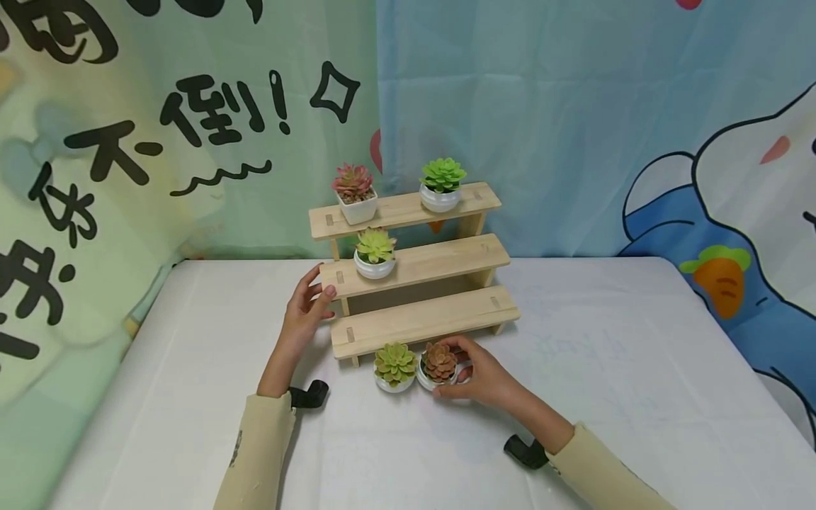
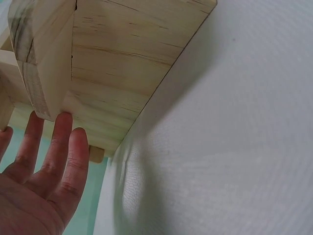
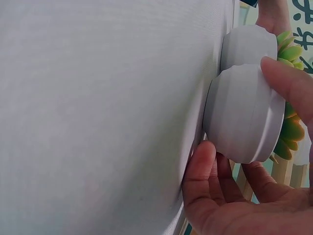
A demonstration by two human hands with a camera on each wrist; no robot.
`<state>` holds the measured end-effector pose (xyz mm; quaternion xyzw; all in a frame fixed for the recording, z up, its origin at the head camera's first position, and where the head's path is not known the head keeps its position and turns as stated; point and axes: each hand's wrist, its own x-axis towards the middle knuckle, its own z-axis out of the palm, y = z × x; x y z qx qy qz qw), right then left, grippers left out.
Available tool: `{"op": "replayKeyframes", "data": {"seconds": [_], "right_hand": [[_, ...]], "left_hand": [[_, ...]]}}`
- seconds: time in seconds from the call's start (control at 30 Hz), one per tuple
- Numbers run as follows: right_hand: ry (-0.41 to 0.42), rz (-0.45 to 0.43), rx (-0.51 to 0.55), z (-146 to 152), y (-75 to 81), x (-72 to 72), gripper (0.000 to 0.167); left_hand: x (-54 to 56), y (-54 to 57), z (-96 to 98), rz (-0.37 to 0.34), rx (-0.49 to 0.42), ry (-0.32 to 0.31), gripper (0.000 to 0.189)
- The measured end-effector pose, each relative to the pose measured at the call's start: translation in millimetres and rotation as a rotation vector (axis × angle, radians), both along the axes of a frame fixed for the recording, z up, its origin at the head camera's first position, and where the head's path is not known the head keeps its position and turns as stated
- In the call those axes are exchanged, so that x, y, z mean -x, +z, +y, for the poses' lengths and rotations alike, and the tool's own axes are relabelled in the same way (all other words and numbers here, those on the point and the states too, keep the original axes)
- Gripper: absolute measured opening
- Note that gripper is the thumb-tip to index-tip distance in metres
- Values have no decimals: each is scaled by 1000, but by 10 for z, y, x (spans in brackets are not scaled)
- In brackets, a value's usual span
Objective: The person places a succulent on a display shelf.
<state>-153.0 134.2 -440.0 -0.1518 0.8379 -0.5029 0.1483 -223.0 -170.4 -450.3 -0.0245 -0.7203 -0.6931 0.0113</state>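
Observation:
Three wooden tiers make up the plant stand (image 1: 421, 316) on the table. At its left end my left hand (image 1: 304, 306) holds the middle tier, thumb over the board's end and fingers lower, at the wood in the left wrist view. My right hand (image 1: 479, 370) grips a white pot with a reddish-brown succulent (image 1: 440, 363), thumb on one side and fingers round the other. The pot sits at the tablecloth in front of the lowest tier. Close against its left side is a second white pot with a yellow-green succulent (image 1: 395, 364).
On the top tier stand a pink succulent (image 1: 353, 185) in a square white pot and a bright green succulent (image 1: 443, 176) in a round one. The middle tier bears a yellow-green succulent (image 1: 376, 246) at its left. Printed curtains (image 1: 510, 106) hang behind the white tablecloth (image 1: 605, 354).

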Motion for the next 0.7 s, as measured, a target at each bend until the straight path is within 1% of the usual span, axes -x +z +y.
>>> {"op": "replayKeyframes", "data": {"seconds": [0.2,0.4,0.6,0.7], "right_hand": [[11,6,7,11,-22,4,67],[7,-22,-39,6,-44,-5,71],[-19,-18,-53,24,-6,-6,73],[-15,-20,-57,57,33,-11,74]], "left_hand": [[4,-3,-3,-2,-2,-4,55],[-41,23,-13,-5,7,3,55],[-20,14,-1,-6,-7,2,56],[-15,12,8,-2,-7,5,55]]}}
